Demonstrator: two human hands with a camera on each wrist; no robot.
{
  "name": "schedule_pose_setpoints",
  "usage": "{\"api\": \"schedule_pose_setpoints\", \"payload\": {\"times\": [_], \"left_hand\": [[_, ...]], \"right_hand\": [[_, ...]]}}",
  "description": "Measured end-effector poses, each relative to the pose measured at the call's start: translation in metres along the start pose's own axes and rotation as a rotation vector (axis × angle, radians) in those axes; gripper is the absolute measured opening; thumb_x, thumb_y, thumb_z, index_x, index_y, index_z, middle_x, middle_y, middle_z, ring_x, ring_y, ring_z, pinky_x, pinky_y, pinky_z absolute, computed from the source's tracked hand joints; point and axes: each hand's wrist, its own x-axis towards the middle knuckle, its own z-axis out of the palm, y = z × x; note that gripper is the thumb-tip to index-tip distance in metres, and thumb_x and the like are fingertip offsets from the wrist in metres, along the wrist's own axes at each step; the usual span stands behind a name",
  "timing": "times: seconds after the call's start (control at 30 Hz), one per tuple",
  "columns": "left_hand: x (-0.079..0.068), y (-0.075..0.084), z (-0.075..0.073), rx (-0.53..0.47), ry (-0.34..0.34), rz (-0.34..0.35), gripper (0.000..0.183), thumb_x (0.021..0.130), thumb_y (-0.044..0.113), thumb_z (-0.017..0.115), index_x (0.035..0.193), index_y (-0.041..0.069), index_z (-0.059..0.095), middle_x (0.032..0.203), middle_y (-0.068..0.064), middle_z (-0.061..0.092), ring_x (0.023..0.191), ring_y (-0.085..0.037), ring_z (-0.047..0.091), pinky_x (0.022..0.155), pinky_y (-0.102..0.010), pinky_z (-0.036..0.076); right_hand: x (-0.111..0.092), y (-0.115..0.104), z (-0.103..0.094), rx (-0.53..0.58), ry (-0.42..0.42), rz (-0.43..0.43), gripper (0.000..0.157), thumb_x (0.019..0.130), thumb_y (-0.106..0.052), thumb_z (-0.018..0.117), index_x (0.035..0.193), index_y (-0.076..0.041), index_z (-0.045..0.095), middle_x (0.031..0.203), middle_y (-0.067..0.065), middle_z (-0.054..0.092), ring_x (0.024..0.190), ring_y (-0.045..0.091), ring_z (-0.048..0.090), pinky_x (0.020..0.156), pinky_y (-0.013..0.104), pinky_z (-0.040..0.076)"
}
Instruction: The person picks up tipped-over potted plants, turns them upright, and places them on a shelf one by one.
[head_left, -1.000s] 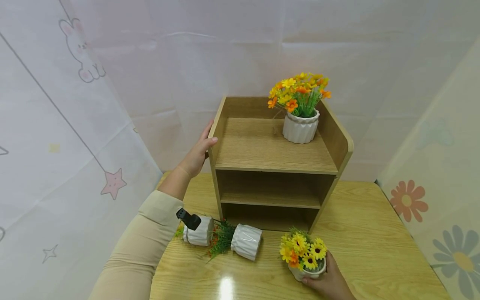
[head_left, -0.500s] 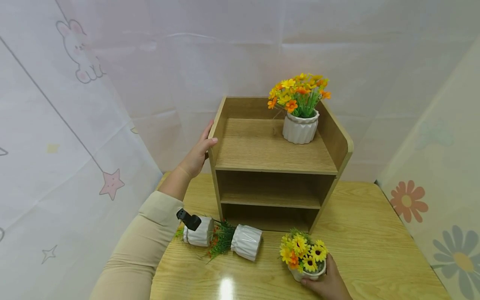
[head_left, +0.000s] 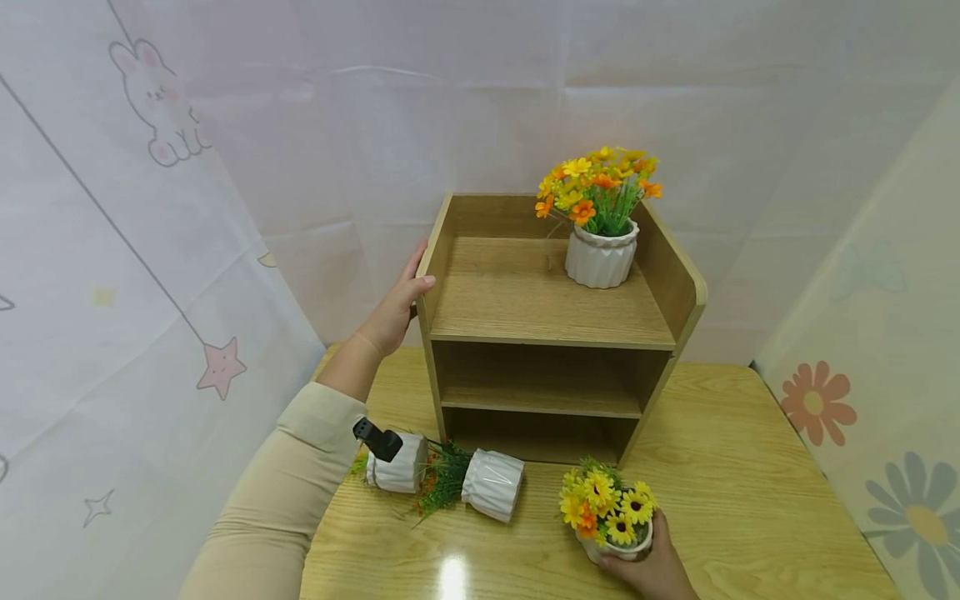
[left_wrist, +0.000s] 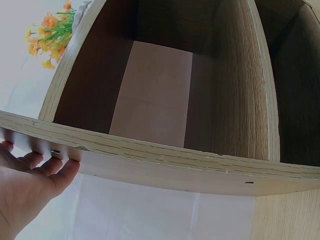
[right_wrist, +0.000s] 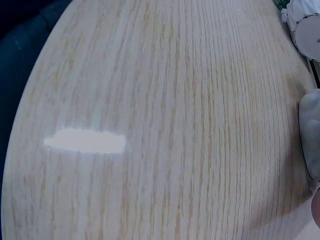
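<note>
Yellow-flowered pot (head_left: 611, 508) in right hand (head_left: 654, 562), same spot as before.

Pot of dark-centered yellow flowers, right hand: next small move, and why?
Likely raise the pot of dark-centered yellow flowers toward the wooden shelf: the right hand grips it in front, the left hand rests against the shelf's side, and a pot of orange-and-yellow flowers stands on top at right, leaving room at left.
</note>
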Motion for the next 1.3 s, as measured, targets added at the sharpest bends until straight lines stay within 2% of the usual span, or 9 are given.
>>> {"api": "schedule_pose_setpoints", "payload": {"times": [0.23, 0.9, 1.1, 1.17, 1.3], "left_hand": [[0.0, 0.001, 0.001, -0.003, -0.004, -0.002, 0.077, 0.091, 0.034, 0.039, 0.158, 0.038, 0.0, 0.166, 0.0, -0.003, 0.149, -0.027, 0.011, 0.118, -0.059, 0.007], [0.0, -0.002, -0.001, 0.002, -0.007, -0.004, 0.077, 0.092, 0.034, 0.04, 0.158, 0.038, -0.001, 0.166, 0.001, -0.004, 0.15, -0.027, 0.007, 0.118, -0.059, 0.004], [0.0, -0.002, -0.001, 0.005, -0.006, -0.002, 0.077, 0.092, 0.034, 0.039, 0.157, 0.04, 0.0, 0.166, 0.001, -0.003, 0.149, -0.028, 0.01, 0.118, -0.06, 0.005], [0.0, -0.002, -0.001, 0.004, -0.003, -0.005, 0.076, 0.092, 0.034, 0.039, 0.157, 0.04, 0.0, 0.166, 0.001, -0.003, 0.149, -0.028, 0.009, 0.118, -0.06, 0.005], [-0.001, -0.001, -0.001, 0.009, -0.002, -0.006, 0.077, 0.092, 0.034, 0.039, 0.158, 0.038, -0.002, 0.166, 0.001, -0.004, 0.15, -0.028, 0.008, 0.118, -0.059, 0.005]], "right_hand": [[0.0, -0.001, 0.0, -0.041, -0.001, -0.016, 0.126, 0.065, -0.03, 0.091, 0.151, -0.005, 0.003, 0.153, 0.03, 0.024, 0.139, 0.052, 0.028, 0.111, 0.064, 0.025], [0.0, -0.009, 0.001, 0.012, -0.006, 0.038, 0.132, 0.062, -0.04, 0.091, 0.154, -0.006, 0.003, 0.157, 0.028, 0.017, 0.141, 0.051, 0.023, 0.111, 0.066, 0.023], [-0.005, -0.028, -0.004, 0.07, -0.018, -0.033, 0.12, 0.069, -0.023, 0.089, 0.154, -0.008, 0.005, 0.156, 0.028, 0.017, 0.141, 0.051, 0.023, 0.112, 0.064, 0.024], [-0.008, -0.038, -0.005, 0.059, -0.014, -0.065, 0.116, 0.071, -0.021, 0.087, 0.153, -0.006, 0.007, 0.155, 0.029, 0.018, 0.14, 0.053, 0.023, 0.111, 0.064, 0.026], [-0.012, -0.057, -0.009, 0.025, 0.006, -0.121, 0.113, 0.072, -0.02, 0.086, 0.152, -0.005, 0.008, 0.154, 0.031, 0.019, 0.137, 0.056, 0.028, 0.108, 0.058, 0.036]]}}
